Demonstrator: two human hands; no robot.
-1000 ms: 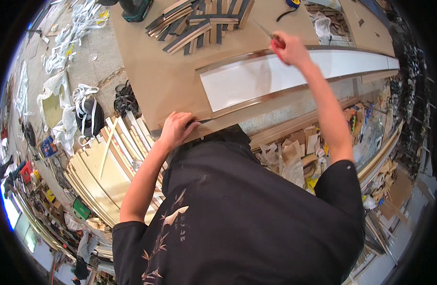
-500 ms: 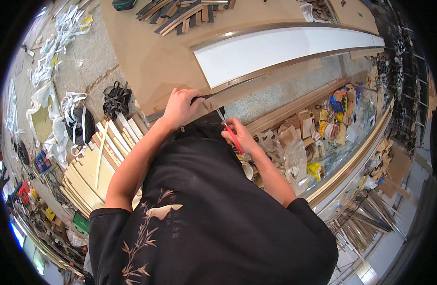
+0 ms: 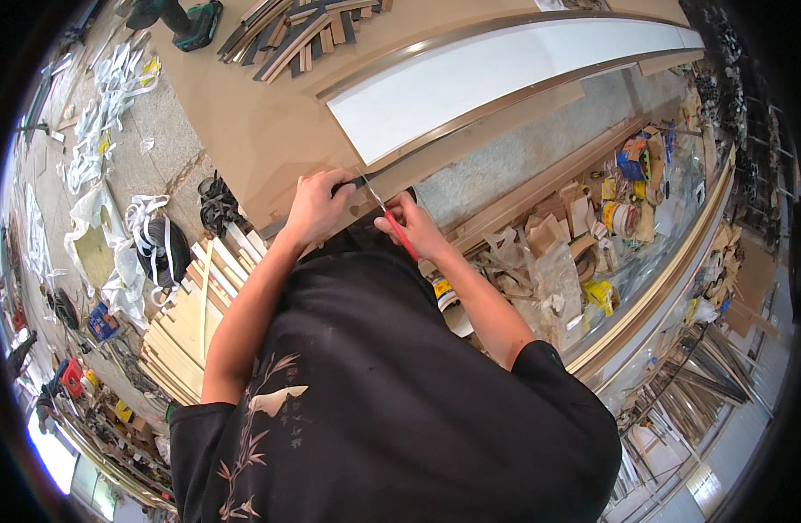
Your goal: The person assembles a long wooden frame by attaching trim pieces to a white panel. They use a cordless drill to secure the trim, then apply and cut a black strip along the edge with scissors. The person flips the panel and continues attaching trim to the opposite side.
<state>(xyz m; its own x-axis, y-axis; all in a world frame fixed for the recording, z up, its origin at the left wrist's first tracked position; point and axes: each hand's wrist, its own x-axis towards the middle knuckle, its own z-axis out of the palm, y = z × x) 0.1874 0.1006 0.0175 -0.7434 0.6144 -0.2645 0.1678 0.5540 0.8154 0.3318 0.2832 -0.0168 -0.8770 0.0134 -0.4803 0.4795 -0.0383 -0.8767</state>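
Note:
My left hand [image 3: 316,207] is closed at the near edge of the brown board, pinching a thin black strip [image 3: 359,181]. That strip runs rightward beside the frame of a long white panel [image 3: 470,84]. In my right hand [image 3: 414,228] is a pair of red-handled scissors [image 3: 398,230]. Their blades point up and left and cross the black strip just right of my left fingertips. Whether the blades are closed on it is too small to tell. Dark material hangs below both hands at the board's edge.
Short wood and black strips [image 3: 306,35] lie piled on the brown board [image 3: 244,122], near a green-and-black cordless tool [image 3: 196,24]. Pale slats [image 3: 178,344] and black coiled strapping [image 3: 163,253] are at left. Scraps, tape rolls [image 3: 623,218] and plastic film fill the right side.
The scissors have come closer to my left hand, and their blades now cross the black strip. The whole view has shifted, bringing the cordless tool further into sight.

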